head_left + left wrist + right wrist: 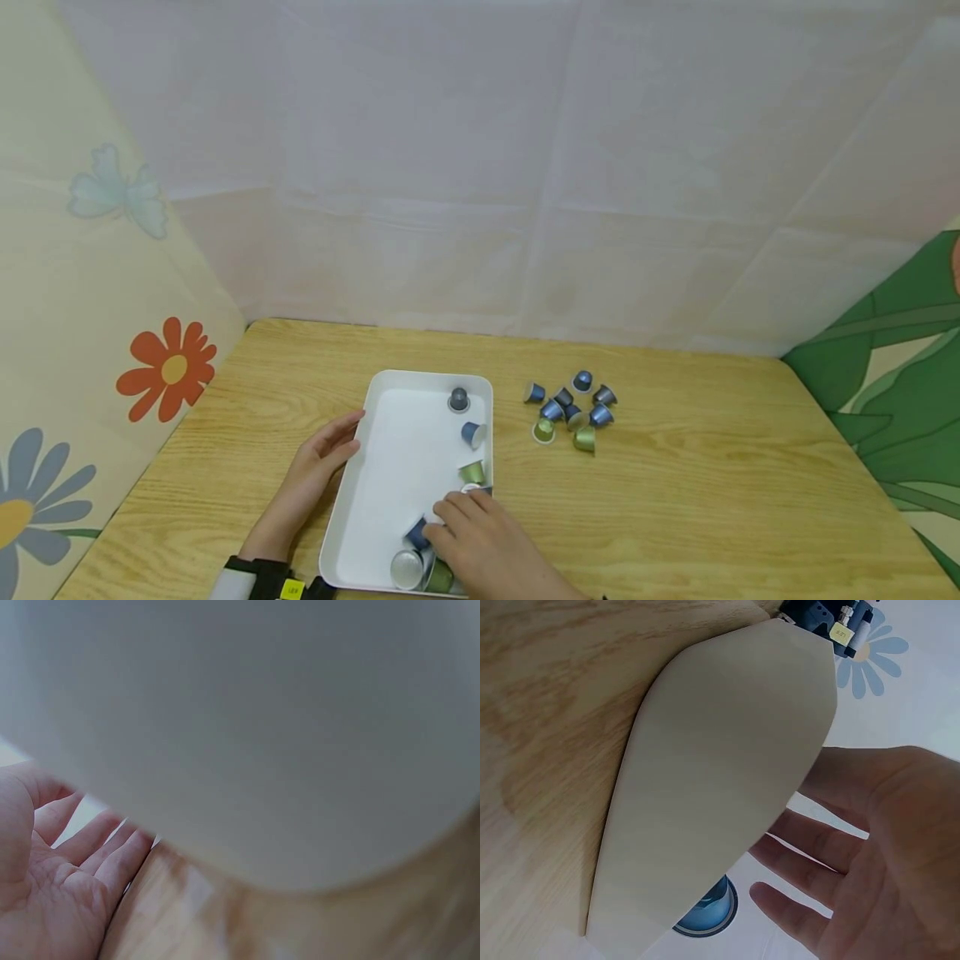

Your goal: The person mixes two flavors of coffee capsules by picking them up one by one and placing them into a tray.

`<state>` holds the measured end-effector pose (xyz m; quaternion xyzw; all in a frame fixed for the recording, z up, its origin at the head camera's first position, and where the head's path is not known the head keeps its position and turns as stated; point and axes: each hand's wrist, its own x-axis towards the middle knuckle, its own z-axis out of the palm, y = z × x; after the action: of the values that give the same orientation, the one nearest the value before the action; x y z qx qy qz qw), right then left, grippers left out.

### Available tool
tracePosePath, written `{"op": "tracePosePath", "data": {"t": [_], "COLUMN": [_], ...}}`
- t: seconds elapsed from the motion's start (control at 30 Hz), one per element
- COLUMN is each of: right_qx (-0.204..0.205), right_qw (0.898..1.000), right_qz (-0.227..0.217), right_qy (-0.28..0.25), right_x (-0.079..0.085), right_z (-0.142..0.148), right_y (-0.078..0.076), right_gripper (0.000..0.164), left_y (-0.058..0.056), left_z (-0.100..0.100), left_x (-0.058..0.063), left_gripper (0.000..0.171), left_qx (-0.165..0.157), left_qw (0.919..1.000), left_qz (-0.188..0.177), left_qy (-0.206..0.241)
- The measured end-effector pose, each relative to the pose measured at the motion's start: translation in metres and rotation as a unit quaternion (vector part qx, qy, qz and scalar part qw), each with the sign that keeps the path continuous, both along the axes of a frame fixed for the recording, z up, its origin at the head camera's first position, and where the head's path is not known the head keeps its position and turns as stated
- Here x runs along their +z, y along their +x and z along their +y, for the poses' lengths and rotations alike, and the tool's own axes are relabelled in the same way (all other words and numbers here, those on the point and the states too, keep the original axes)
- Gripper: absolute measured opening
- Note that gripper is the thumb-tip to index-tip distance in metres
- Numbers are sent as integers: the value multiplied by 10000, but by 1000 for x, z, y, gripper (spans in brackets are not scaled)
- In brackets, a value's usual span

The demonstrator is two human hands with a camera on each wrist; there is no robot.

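Observation:
A white tray (405, 467) lies on the table with several coffee capsules along its right side and lower end. My left hand (318, 462) is at its left wall, fingers extended and fingertips at the rim; the left wrist view shows the palm (60, 892) beside the tray wall. My right hand (487, 537) reaches over the right wall, fingers bent down among the capsules. Near its thumb is a dark blue capsule (417, 533), beside a silver-lidded capsule (407, 569) and a green capsule (440, 577). The wall hides the right fingertips (810, 832); whether they grip a capsule I cannot tell.
Beyond the right hand, a green capsule (472, 472), a blue capsule (472, 434) and a dark grey capsule (458, 400) line the tray's right wall. Several blue, grey and green capsules (573, 412) cluster on the wooden table (712, 467) to its right. A pale cloth (450, 167) hangs behind.

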<state>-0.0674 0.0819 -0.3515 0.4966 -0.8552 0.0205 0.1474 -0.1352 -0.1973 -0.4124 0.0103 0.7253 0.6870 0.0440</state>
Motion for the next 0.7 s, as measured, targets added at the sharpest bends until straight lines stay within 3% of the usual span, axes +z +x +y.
{"op": "tracePosePath", "data": {"t": [0.2,0.37,0.53,0.7], "right_qx": [-44,-172,-304,-609], "right_qw": [10000,9998,9994,9978], "right_qz": [-54,84,-163,-234], "right_qy": [50,81,94,76], "right_x": [4,7,13,20], "right_z": [0,0,4,8], "right_y": [1,2,1,-3], "right_gripper": [60,45,48,38], "left_y": [0,1,0,0], "left_z": [1,1,1,1], "left_x": [1,1,1,2], "left_gripper": [50,50,50,50], "left_qx": [9,11,11,26], "left_qw": [10000,10000,10000,9999], "left_qz": [-37,-53,-82,-117], "left_qy": [-24,-14,-2,-1]}}
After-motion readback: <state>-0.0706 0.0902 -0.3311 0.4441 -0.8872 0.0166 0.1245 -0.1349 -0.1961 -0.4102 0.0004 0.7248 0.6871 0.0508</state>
